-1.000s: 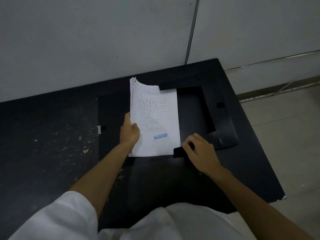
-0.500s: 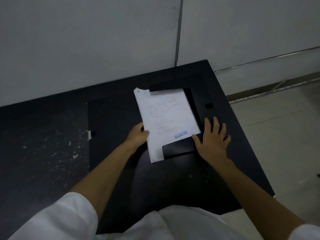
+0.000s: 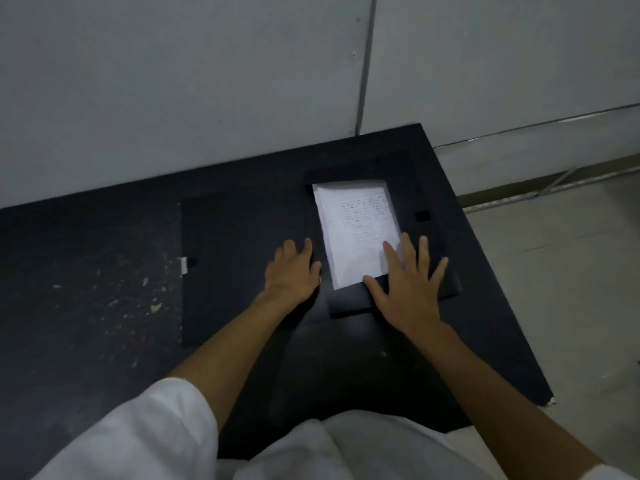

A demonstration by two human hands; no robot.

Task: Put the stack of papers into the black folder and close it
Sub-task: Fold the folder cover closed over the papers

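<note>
**Papers in, cover still to shut**

Both hands lie flat, gripping nothing: the left hand (image 3: pixel 292 271) on the open cover, the right hand (image 3: pixel 408 285) spread over the near flap and the papers' corner. The papers (image 3: pixel 356 233) sit inside the folder (image 3: pixel 242 271), tucked under its flaps. Judged left: swing the cover over

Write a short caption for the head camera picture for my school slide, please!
Two bare hands, left and right, press flat, tucking white printed papers into an open black folder.

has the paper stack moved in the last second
Yes. The paper stack slid right, off the open cover and into the black folder pocket, under its corner flaps.
</note>
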